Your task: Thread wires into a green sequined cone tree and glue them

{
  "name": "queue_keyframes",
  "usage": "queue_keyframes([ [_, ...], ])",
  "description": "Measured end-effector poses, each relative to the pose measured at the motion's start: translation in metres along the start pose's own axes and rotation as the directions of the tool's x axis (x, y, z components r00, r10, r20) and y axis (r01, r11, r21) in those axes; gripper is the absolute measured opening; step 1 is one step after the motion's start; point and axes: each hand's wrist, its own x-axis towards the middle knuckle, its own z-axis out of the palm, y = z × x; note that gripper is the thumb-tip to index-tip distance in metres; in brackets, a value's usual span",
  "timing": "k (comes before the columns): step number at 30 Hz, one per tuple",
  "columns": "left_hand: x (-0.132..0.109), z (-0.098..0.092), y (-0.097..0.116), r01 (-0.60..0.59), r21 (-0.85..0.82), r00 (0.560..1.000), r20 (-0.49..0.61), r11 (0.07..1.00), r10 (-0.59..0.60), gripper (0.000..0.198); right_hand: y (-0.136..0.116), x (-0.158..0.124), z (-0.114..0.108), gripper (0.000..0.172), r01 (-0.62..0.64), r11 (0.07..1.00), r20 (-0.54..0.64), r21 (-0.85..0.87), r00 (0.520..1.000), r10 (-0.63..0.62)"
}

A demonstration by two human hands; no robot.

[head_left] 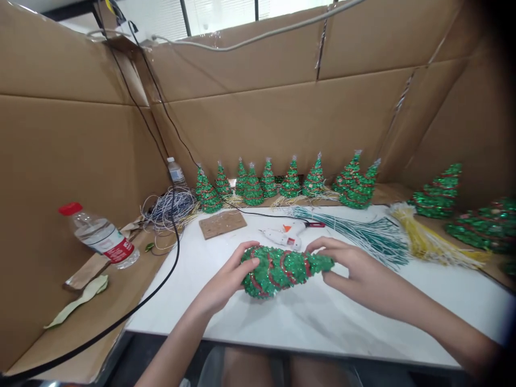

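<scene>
A small green tinsel Christmas tree with red garland lies on its side in the air above the white tabletop, its tip toward the right. My left hand is closed round its wide base, thumb on top. Around the narrow tip, my right hand has its fingers curled, thumb below and index finger above. Just behind the tree lies a white hot glue gun with an orange part. To its left is a piece of brown board.
Several tinsel trees stand along the back cardboard wall. Bundles of green wires and yellow-white wires lie at right. At left are a red-capped bottle, tangled wire and a black cable.
</scene>
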Motion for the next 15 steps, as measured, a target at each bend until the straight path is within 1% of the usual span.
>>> queue_keyframes([
  [3,0.005,0.002,-0.008,-0.09,0.145,0.996,0.008,0.985,0.09,0.05,-0.002,0.014,-0.004,0.028,0.027,0.998,0.007,-0.064,1.0,-0.027],
  [5,0.005,0.003,-0.013,-0.163,0.21,0.987,0.031,0.964,0.16,0.065,-0.001,0.023,-0.005,0.028,0.041,0.993,0.014,-0.111,0.999,-0.04],
  [7,0.005,0.005,-0.019,-0.202,0.269,0.979,0.026,0.942,0.202,0.079,-0.001,0.029,-0.005,0.028,0.048,0.989,0.03,-0.143,0.999,-0.044],
  [11,0.004,0.016,-0.034,-0.197,0.397,0.973,-0.035,0.896,0.229,0.092,0.002,0.033,-0.007,0.029,0.065,0.986,0.053,-0.155,0.997,-0.057],
  [15,0.006,0.03,-0.044,-0.105,0.57,0.977,-0.092,0.815,0.19,0.105,0.011,0.032,-0.007,0.032,0.087,0.971,0.047,-0.222,0.996,-0.079],
])
